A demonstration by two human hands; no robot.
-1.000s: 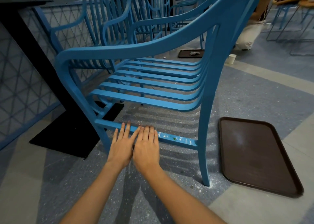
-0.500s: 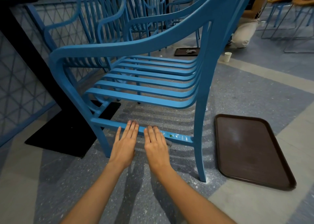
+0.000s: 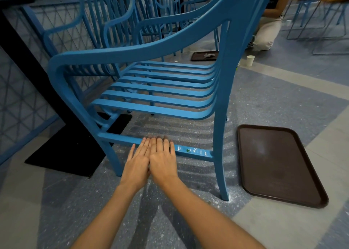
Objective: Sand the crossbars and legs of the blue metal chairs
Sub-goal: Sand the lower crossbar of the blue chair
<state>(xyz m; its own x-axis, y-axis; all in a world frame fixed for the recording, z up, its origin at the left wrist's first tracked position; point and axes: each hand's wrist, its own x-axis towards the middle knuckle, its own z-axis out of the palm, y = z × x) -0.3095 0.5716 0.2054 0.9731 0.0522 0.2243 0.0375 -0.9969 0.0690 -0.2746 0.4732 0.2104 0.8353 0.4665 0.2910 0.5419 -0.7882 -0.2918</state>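
Now | step: sanding low crossbar [image 3: 120, 138] of chair [image 3: 151, 105] | grip: left hand [image 3: 137, 163], right hand [image 3: 163, 159] flat on bar, fingers straight; abrasive unseen (cannot tell) | advice: press evenly; stroke toward scuffed patch [image 3: 192, 151]

The left hand [image 3: 137, 165] and right hand [image 3: 162, 161] cover the middle of the crossbar [image 3: 120, 138], so whether any sandpaper lies under the fingers cannot be told. The chair [image 3: 160, 97] loses its backrest top past the upper edge. A kneeling person [image 3: 268, 31] behind is cut off above the shoulders, and the far chairs [image 3: 317, 12] are blurred.
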